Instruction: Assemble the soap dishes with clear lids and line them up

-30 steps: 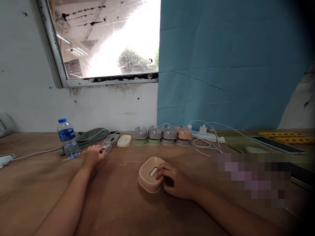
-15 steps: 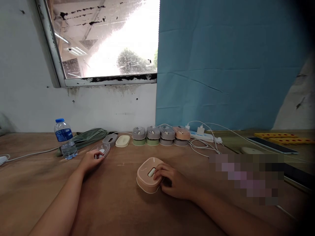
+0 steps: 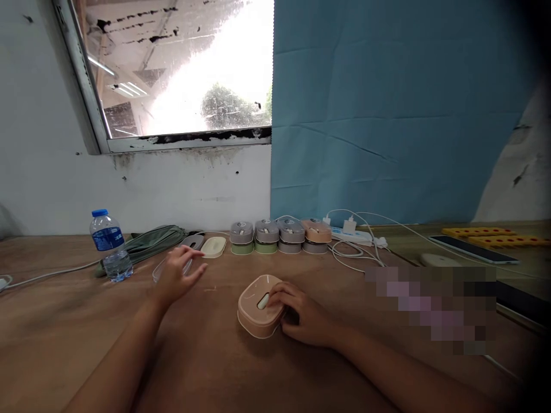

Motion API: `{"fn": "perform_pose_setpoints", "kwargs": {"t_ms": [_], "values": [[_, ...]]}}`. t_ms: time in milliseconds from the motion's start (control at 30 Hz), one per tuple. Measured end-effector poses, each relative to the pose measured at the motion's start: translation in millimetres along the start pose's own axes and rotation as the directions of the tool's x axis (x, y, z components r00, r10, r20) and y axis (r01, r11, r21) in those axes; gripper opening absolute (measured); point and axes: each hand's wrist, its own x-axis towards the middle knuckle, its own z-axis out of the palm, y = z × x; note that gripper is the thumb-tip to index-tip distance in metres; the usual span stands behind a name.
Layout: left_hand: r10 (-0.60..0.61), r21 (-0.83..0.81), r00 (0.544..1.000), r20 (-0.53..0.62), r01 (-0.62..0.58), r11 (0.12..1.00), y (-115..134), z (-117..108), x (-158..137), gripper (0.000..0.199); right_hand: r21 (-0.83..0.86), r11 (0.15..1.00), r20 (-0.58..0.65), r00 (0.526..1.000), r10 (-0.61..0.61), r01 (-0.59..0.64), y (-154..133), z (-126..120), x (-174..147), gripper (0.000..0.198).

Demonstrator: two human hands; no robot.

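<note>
A peach-coloured box [image 3: 253, 314] with rounded corners sits on the brown table, a pale piece showing in the oval slot of its top. My right hand [image 3: 306, 315] grips its right side, fingertips on the top near the slot and thumb low on the side. My left hand [image 3: 173, 278] is raised with fingers apart and nothing in them. Partly hidden behind that hand lies a clear plastic lid [image 3: 158, 272]. Beyond it are a grey slotted piece [image 3: 196, 240] and a cream rounded tray [image 3: 213, 248].
Several two-tone stacked boxes [image 3: 267, 232] stand in a row near the wall. A water bottle [image 3: 109, 246] and a green pouch [image 3: 155, 241] are at the left. White cables and a power strip [image 3: 361, 237] lie back right, with a phone [image 3: 473, 249] beyond.
My left hand has let go of the clear lid, lifted and moved right, its fingers spreading. My right hand stays on the peach box, which has hardly moved.
</note>
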Motion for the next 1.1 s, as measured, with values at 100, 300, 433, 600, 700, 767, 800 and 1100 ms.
{"fn": "perform_pose_setpoints", "kwargs": {"t_ms": [100,300,433,600,700,767,800,1100], "values": [[0.262,-0.280,0.944,0.201,-0.201,0.939,45.5,6.5,-3.9,0.030,-0.033,0.995,-0.056,0.994,0.097,-0.099,5.8,1.7,-1.5,0.053],[0.548,-0.583,0.716,0.432,-0.242,0.776,77.4,38.0,-18.0,0.040,0.016,0.971,-0.115,0.964,0.239,-0.239,17.5,7.5,-3.9,0.062],[0.392,-0.641,0.816,0.424,-0.035,0.766,69.4,44.1,-19.3,0.037,0.038,0.975,-0.143,0.965,0.222,-0.219,16.5,8.0,-2.8,0.063],[0.110,-0.727,0.863,0.493,0.339,0.597,68.5,43.4,-19.9,0.040,-0.094,0.985,-0.211,0.970,0.121,-0.144,4.3,0.5,-1.0,0.063],[0.052,-0.793,0.846,0.531,0.474,0.383,68.1,48.7,-20.9,0.044,-0.191,0.980,-0.207,0.978,0.017,-0.058,-1.5,-3.5,-0.8,0.056],[0.040,-0.811,0.841,0.539,0.506,0.295,67.1,52.2,-21.2,0.044,-0.228,0.973,-0.202,0.979,-0.018,-0.029,-2.9,-4.6,-0.6,0.054],[0.036,-0.816,0.842,0.539,0.511,0.270,66.6,53.5,-21.1,0.042,-0.238,0.971,-0.207,0.978,-0.025,-0.025,-3.0,-4.7,-0.4,0.054],[-0.106,-0.851,0.870,0.482,0.494,0.180,57.0,59.3,-14.6,0.042,-0.235,0.972,-0.344,0.936,-0.071,-0.012,2.0,-3.9,0.1,0.023]]}}
